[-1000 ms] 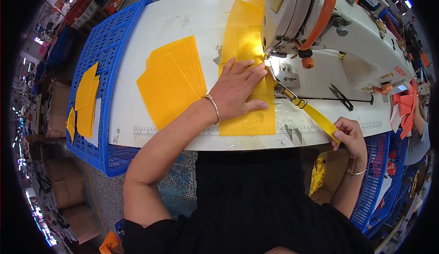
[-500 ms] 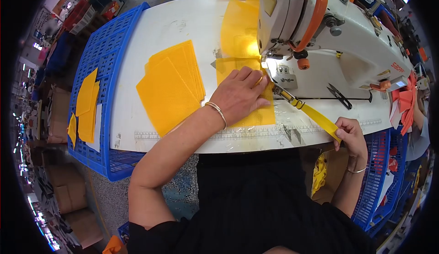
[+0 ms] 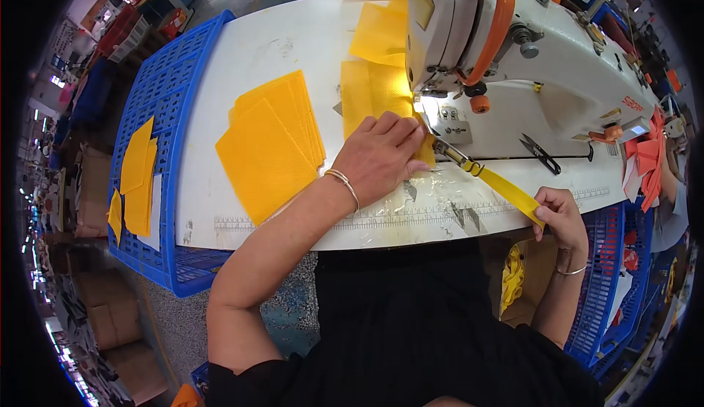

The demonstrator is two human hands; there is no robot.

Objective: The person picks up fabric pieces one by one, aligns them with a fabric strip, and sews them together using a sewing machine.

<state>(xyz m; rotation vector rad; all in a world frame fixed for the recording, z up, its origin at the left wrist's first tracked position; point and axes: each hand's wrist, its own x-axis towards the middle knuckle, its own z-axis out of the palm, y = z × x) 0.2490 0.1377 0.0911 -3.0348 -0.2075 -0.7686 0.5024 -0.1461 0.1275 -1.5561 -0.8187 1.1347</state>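
My left hand [image 3: 381,159] lies with curled fingers on the near end of a yellow mesh fabric piece [image 3: 367,92], close to the needle area of the white sewing machine [image 3: 447,33]. Between the thumb and fingers of my right hand [image 3: 561,216] is a yellow strip [image 3: 510,193], which runs up into a metal folder [image 3: 456,155] beside the needle. The machine's lamp lights the fabric. A fanned stack of yellow fabric pieces [image 3: 268,150] rests on the white table to the left of my left hand.
Black scissors [image 3: 541,155] lie on the machine bed. A blue crate [image 3: 172,77] with yellow pieces stands at the left. Blue baskets [image 3: 598,282] and a cardboard box [image 3: 532,271] are below the table at the right. Another person's arm [image 3: 669,180] shows at far right.
The fabric under my left hand has moved away from me, past the needle, and its near edge no longer reaches the ruler. My left fingers have curled. My right hand stays on the strip.
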